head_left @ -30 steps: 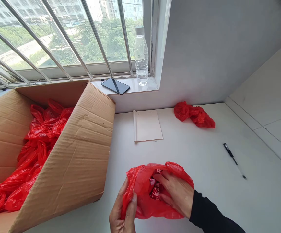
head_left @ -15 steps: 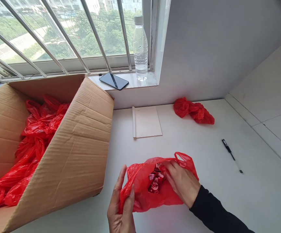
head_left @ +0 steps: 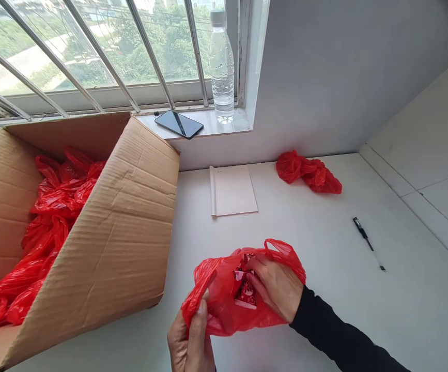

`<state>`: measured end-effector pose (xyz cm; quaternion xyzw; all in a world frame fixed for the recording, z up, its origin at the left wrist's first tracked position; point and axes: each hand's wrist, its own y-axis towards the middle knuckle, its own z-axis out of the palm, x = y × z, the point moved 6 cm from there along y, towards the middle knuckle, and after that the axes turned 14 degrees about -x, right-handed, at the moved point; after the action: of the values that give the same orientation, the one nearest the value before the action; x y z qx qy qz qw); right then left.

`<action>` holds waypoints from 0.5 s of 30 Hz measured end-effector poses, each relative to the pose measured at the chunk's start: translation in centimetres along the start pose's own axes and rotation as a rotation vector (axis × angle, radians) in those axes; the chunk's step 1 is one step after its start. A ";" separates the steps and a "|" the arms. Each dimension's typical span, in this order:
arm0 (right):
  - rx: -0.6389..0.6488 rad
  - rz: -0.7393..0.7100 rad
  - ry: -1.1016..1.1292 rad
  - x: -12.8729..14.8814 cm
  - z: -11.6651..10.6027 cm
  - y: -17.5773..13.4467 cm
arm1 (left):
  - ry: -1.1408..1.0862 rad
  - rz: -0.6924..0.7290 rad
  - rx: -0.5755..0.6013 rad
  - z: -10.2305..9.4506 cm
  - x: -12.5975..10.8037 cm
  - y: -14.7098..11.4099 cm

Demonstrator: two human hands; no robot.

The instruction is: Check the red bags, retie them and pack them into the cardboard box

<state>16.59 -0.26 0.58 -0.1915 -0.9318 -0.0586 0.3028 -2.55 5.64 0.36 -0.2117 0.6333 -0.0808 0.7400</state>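
A thin red plastic bag (head_left: 224, 305) lies on the white table with its mouth spread apart. My left hand (head_left: 192, 336) pinches the bag's left edge between thumb and fingers. Inside the bag is my right hand (head_left: 276, 284), its fingers curled at several small red wrapped packets (head_left: 246, 293) with pink and white print. The fingertips touch the packets and are partly hidden by them and the bag. One handle loop of the bag stands up behind my right wrist.
On the left stands an open cardboard box (head_left: 111, 248) holding red plastic bags (head_left: 59, 201). A notebook (head_left: 234, 191), a knotted red bag (head_left: 308, 172) and a pen (head_left: 368, 242) lie on the table. The windowsill bears a phone (head_left: 179, 124) and a water bottle (head_left: 221, 72).
Both hands and the bag have shifted slightly left. My left fingers, partly stretched out before, have closed on the bag's edge. My right hand remains at the packets.
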 end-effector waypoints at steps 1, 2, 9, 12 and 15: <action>-0.011 0.005 0.024 0.0 -0.2 0.0 | 0.001 -0.002 0.001 0.1 -0.1 0.0; -0.014 0.009 0.047 -0.1 -0.3 -0.1 | 0.004 -0.003 0.006 0.2 -0.1 -0.1; 0.050 0.094 -0.010 -1.3 0.3 -1.0 | 0.022 0.019 0.033 0.8 -0.4 0.0; 0.127 0.094 -0.102 -1.6 0.8 -1.2 | 0.020 0.045 0.076 1.3 -0.6 -0.4; 0.145 0.080 -0.139 -1.5 0.8 -1.3 | 0.037 0.068 0.110 1.6 -0.7 -0.7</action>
<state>16.77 -1.72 -0.89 -0.2100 -0.9439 0.0346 0.2526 -1.00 5.65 1.45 -0.1476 0.6484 -0.0940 0.7409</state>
